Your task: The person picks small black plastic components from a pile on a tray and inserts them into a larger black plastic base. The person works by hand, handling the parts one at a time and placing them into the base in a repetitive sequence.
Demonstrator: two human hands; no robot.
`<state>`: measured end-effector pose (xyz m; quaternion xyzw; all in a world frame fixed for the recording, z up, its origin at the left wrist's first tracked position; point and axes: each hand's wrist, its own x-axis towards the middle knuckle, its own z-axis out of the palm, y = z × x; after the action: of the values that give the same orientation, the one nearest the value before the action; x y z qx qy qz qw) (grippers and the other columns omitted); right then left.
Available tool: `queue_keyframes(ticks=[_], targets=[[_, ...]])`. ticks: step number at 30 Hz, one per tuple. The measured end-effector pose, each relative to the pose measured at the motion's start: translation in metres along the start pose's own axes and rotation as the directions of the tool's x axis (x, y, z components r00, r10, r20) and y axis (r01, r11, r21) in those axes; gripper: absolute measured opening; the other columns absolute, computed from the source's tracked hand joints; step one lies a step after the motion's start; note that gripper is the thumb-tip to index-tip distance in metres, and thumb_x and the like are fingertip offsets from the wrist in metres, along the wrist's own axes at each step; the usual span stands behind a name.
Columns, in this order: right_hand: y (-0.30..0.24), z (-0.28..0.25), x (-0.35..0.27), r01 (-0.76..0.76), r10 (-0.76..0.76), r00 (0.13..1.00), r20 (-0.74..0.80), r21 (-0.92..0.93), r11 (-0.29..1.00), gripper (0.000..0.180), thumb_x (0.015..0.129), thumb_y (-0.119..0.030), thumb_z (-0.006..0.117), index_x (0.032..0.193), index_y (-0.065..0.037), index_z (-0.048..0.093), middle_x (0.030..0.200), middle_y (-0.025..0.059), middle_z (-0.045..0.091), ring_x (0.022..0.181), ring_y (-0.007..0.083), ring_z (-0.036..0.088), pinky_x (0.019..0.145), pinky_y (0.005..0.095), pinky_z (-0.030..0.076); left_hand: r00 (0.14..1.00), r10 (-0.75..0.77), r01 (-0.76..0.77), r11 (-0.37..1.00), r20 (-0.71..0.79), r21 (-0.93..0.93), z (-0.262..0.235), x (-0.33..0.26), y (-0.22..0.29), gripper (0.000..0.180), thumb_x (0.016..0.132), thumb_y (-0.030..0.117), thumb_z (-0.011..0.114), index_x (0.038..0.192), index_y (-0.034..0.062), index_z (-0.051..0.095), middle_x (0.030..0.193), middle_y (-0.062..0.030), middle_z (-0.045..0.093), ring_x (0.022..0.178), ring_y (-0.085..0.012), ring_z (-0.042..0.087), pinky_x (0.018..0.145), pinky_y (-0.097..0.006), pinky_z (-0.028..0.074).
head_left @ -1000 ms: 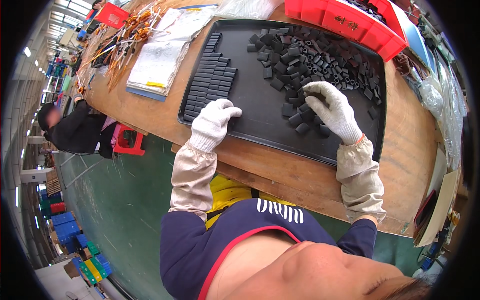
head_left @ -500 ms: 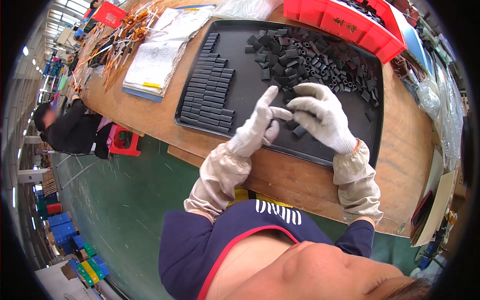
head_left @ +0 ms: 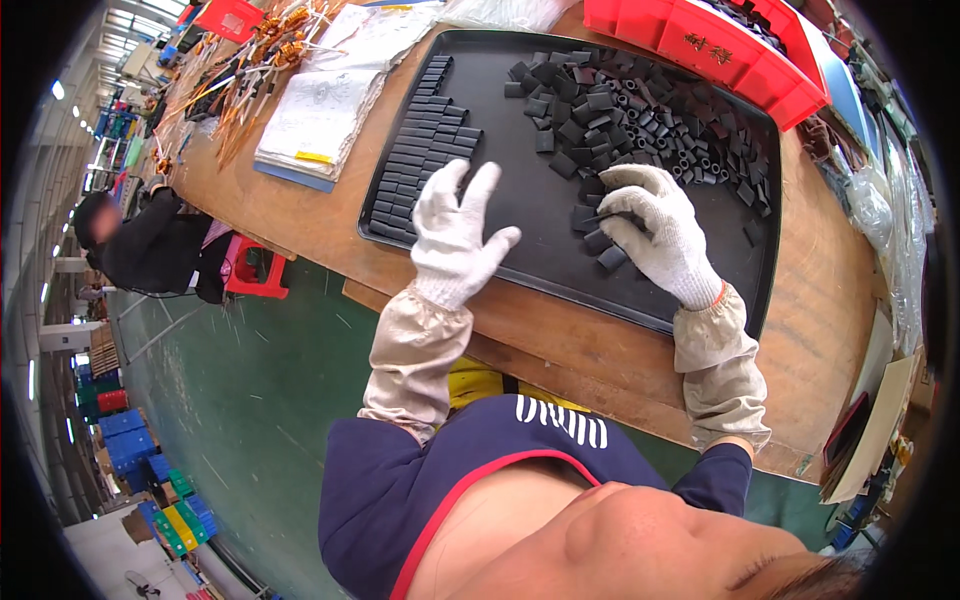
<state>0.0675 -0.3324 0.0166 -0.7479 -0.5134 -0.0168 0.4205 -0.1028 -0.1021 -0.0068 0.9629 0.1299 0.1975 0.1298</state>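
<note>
My left hand [head_left: 452, 245], in a white glove, is open with its fingers spread. It hovers at the near right end of the neat rows of short black tubes [head_left: 425, 140], hiding some of them. In its glove, my right hand [head_left: 660, 240] is curled, thumb and fingers pinched around a small black tube [head_left: 632, 219]. A few loose black tubes [head_left: 611, 258] lie just beside its fingertips. Beyond, a heap of similar tubes [head_left: 600, 110] spreads across the far right of the black tray [head_left: 530, 215].
A red bin [head_left: 700, 45] of black parts stands behind the tray. Papers [head_left: 320, 115] and orange-and-white wired parts [head_left: 275, 50] lie to the left on the wooden table [head_left: 810, 330]. Clear plastic bags [head_left: 900, 200] hang at right. Another person [head_left: 150, 240] sits at far left by a red stool [head_left: 258, 270].
My left hand has moved left, away from my right hand, and spread its fingers over the rows. My right hand has dipped slightly to the loose tubes and closed on one.
</note>
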Motion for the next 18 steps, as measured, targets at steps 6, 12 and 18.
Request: queue_keyframes(ticks=[6, 12, 18], targets=[[-0.001, 0.004, 0.001, 0.000, 0.000, 1.000, 0.030, -0.007, 1.000, 0.019, 0.077, -0.009, 0.078, 0.095, -0.010, 0.073, 0.121, 0.0115, 0.068, 0.115, 0.0337, 0.061, 0.098, 0.0423, 0.049, 0.996, -0.079, 0.077, 0.994, 0.029, 0.076, 0.007, -0.016, -0.034, 0.089, 0.076, 0.029, 0.086, 0.154, 0.0164, 0.045, 0.151, -0.0176, 0.037, 0.142, -0.0390, 0.034, 0.118, -0.053, 0.029], [-0.001, 0.006, -0.001, 0.060, -0.056, 0.992, 0.111, -0.034, 0.998, 0.023, 0.077, -0.008, 0.078, 0.098, -0.013, 0.074, 0.123, 0.0110, 0.067, 0.116, 0.0338, 0.061, 0.098, 0.0428, 0.049, 0.985, -0.016, 0.135, 0.688, 0.171, -0.713, -0.002, 0.004, 0.013, 0.070, 0.096, 0.043, 0.074, 0.148, 0.0040, 0.048, 0.131, -0.0141, 0.058, 0.117, -0.0233, 0.059, 0.102, -0.036, 0.049], [-0.006, 0.001, 0.000, 0.132, -0.124, 0.990, 0.071, -0.123, 0.984, 0.029, 0.073, -0.007, 0.079, 0.099, -0.018, 0.075, 0.125, 0.0097, 0.066, 0.118, 0.0342, 0.060, 0.098, 0.0431, 0.049, 0.785, 0.094, 0.598, 0.142, 0.613, -0.789, 0.021, 0.015, 0.042, 0.039, 0.102, 0.028, 0.068, 0.129, -0.0001, 0.063, 0.111, -0.0056, 0.069, 0.095, -0.0120, 0.062, 0.086, -0.029, 0.050]])
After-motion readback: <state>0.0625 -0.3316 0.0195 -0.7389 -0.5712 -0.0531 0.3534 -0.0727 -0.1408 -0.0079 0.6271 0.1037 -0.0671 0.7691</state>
